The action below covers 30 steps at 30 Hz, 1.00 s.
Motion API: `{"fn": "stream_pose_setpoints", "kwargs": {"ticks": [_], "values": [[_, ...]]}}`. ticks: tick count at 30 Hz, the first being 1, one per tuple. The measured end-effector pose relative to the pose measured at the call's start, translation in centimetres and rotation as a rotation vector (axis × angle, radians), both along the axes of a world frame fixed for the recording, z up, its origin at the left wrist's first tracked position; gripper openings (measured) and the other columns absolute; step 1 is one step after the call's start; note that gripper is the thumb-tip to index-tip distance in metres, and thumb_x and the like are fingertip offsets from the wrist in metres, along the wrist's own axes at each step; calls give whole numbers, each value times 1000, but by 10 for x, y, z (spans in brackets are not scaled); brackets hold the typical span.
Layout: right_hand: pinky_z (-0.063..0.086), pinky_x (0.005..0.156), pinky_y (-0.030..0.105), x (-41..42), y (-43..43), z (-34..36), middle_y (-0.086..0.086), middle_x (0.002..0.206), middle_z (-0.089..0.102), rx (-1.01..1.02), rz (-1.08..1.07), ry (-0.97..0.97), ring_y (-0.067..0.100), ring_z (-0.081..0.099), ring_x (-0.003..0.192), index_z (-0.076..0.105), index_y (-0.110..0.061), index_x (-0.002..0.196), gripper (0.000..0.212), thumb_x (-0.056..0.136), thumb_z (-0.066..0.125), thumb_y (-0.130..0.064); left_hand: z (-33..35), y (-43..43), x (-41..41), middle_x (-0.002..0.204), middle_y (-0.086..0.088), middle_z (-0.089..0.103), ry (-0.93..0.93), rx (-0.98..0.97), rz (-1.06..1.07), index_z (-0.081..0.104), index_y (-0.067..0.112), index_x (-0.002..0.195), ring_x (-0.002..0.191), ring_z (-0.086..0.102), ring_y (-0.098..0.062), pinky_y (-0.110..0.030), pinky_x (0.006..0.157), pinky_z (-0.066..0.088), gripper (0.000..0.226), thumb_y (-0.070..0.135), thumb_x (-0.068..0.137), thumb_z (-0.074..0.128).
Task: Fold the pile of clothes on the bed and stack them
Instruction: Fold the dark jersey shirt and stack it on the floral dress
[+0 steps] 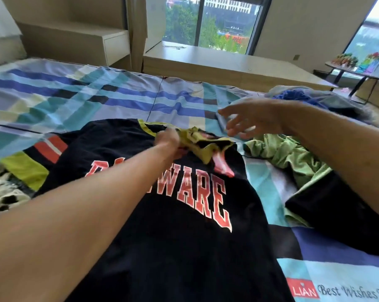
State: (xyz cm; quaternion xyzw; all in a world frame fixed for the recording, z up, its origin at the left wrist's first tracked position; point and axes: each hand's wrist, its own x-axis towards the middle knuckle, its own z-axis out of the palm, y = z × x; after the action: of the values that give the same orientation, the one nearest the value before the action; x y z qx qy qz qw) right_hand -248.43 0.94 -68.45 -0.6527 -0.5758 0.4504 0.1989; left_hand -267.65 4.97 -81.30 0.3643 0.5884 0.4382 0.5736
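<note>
Mid-frame on the bed (75, 94) lies the black lettered T-shirt (173, 247), the left hand (169, 139) gripping its bunched yellow-trimmed sleeve, the right hand (256, 120) hovering with fingers spread; I'd pull that sleeve flat before folding.

**Readable lettering on shirt and sheet**

The black T-shirt (184, 236) carries big red block letters ending in "WARE"; the start of the word is covered. The bedsheet (336, 269) has a red label (302, 288) reading "LIAN", followed by script "Best Wishes To".

Daylit window (216, 22), beige walls (303, 29), wooden ledge (206, 59).
</note>
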Motion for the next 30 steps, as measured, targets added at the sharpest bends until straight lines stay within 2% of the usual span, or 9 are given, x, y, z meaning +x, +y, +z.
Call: {"fn": "stream_pose_setpoints", "kwargs": {"ticks": [2,4,8,12,16,19,22,27,30], "values": [[47,63,28,-3,-1,-27,13,97,59,50,2,-271,19,59,80,61,-3,118,36,95,67,-30,-8,-1,-33,113,-18,68,-37,-135,-41,58,6,118,96,66,-31,-40,88,55,68,63,99,25],[46,62,28,2,0,-56,13,98,60,83,14,-478,20,58,78,59,1,125,43,93,70,-25,-17,-6,-51,119,-21,65,-15,-162,-119,48,5,136,108,64,-35,-49,103,48,86,76,91,33],[42,98,27,11,0,-96,12,141,50,205,76,-662,25,54,123,46,-17,146,68,85,76,-21,-17,-6,-43,127,-10,61,330,16,-275,48,16,140,113,60,-28,-42,99,50,100,81,65,66],[32,105,20,11,5,-121,9,150,32,254,118,-591,26,42,136,30,-26,155,89,80,77,-13,-15,1,-15,114,0,62,633,188,-451,65,20,114,103,59,-17,-30,87,51,55,52,73,82],[38,105,27,20,2,-134,15,141,27,282,-125,-541,33,46,128,28,-21,152,96,73,83,-16,-18,9,-11,96,-1,66,675,284,-487,69,21,104,83,63,-12,-22,65,48,22,26,85,78],[53,75,33,33,-9,-144,15,129,49,153,-262,-354,29,58,102,30,-18,146,96,70,89,-21,-22,15,-16,93,1,69,800,402,-421,71,20,102,78,63,-11,-22,63,47,10,23,94,67],[49,51,28,41,-26,-147,9,95,60,57,-291,-185,17,56,58,43,-16,134,72,76,85,-11,-25,28,-16,96,-4,71,861,440,-336,74,17,96,83,63,-17,-25,70,42,17,24,99,58],[46,45,21,51,-36,-131,7,71,60,-95,-149,-188,9,55,45,46,-13,133,63,81,79,-1,-31,44,-4,107,-14,67,967,387,-261,66,12,84,96,62,-31,-35,78,45,30,26,103,48],[46,47,24,50,-17,-126,8,74,63,-3,-109,-281,15,60,54,41,-16,140,68,82,74,-2,-32,41,4,102,-11,67,989,423,-281,58,17,73,91,61,-31,-40,81,49,44,48,101,43]]}}
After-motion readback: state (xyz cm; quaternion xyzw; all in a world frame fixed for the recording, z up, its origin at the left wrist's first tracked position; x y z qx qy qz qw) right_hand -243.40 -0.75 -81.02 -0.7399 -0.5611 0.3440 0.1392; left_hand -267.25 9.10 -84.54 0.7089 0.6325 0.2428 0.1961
